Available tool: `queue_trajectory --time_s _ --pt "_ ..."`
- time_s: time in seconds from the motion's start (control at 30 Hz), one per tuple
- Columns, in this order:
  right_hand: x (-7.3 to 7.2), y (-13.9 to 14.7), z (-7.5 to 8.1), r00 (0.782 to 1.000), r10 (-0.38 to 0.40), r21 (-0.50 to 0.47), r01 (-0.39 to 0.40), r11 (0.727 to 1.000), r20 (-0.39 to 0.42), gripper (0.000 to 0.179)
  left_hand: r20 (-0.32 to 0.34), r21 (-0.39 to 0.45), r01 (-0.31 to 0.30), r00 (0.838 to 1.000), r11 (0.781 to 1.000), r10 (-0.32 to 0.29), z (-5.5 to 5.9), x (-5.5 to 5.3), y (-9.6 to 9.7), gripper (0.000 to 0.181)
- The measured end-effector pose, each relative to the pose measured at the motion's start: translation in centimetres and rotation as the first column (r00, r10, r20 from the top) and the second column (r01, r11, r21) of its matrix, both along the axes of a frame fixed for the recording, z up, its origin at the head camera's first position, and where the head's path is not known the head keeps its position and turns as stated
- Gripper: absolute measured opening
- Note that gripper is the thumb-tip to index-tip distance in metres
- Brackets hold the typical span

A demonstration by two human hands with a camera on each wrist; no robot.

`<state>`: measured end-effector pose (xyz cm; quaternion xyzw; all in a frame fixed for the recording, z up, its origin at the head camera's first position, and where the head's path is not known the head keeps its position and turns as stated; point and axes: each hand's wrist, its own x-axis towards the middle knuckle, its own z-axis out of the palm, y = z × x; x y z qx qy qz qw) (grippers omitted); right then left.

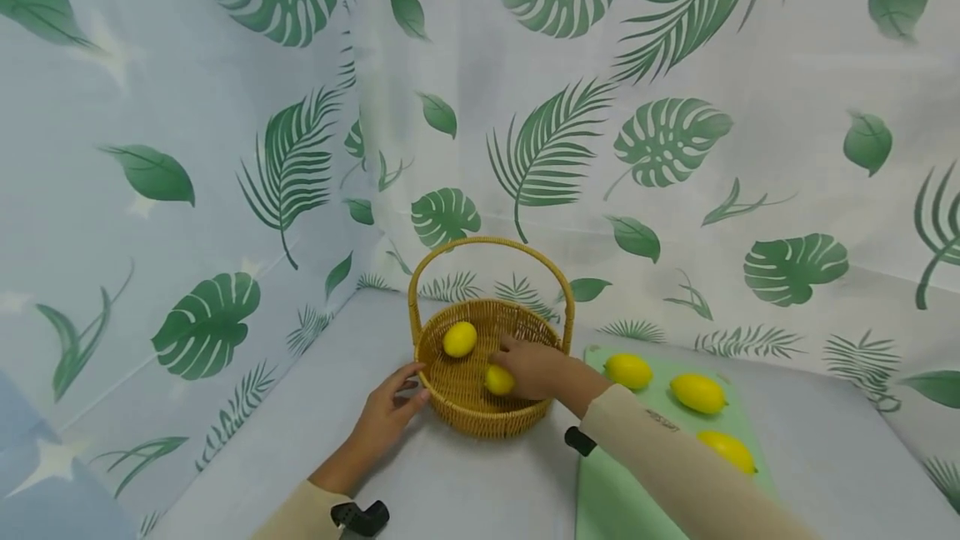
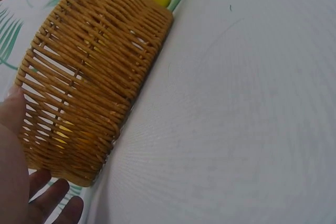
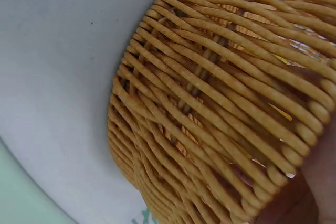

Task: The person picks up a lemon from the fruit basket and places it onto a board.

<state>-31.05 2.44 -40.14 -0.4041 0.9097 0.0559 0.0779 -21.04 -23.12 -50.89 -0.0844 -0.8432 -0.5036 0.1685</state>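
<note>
A wicker basket (image 1: 480, 423) with a tall arched handle stands between the two hands. At its left side my left hand (image 1: 386, 415) holds the rim, with the thumb and fingertips touching the weave; part of that hand also shows beside the basket (image 2: 94, 77) in the left wrist view. My right hand (image 1: 536, 369) reaches over the right rim into the basket and grips a yellow lemon (image 1: 498, 380) low inside. Another lemon (image 1: 460, 340) lies in the basket's left part. In the right wrist view the basket wall (image 3: 226, 93) hides most of the right hand.
Right of the basket lies a light green mat (image 1: 622, 490). On it are a lemon (image 1: 628, 371) near the back, a second lemon (image 1: 698, 392), and a third lemon (image 1: 727, 450) partly behind the right sleeve. Leaf-patterned curtains (image 1: 480, 148) rise behind and to the left of the white table.
</note>
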Motion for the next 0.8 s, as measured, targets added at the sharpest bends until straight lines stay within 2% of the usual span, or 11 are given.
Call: queue_trajectory --time_s 0.17,0.33,0.5,0.8 --pt "0.7 0.6 0.8 0.999 0.052 -0.001 -0.052 0.999 -0.009 0.052 -0.010 -0.014 0.005 1.000 1.000 -0.005 -0.3 -0.2 0.0 0.053" --pt "1.3 0.4 1.7 0.992 0.120 -0.003 -0.120 0.993 -0.025 0.056 -0.014 -0.006 0.005 1.000 1.000 -0.005 -0.1 -0.2 -0.1 0.054" --pt "1.7 0.3 2.9 0.991 0.123 0.022 -0.122 0.992 -0.048 0.057 -0.028 -0.021 0.004 1.000 1.000 -0.005 -0.1 -0.5 -0.2 0.053" --pt "2.5 1.9 3.9 0.986 0.149 0.006 -0.149 0.989 -0.081 0.057 0.003 -0.001 0.004 1.000 1.000 -0.004 -0.3 -0.2 -0.2 0.055"
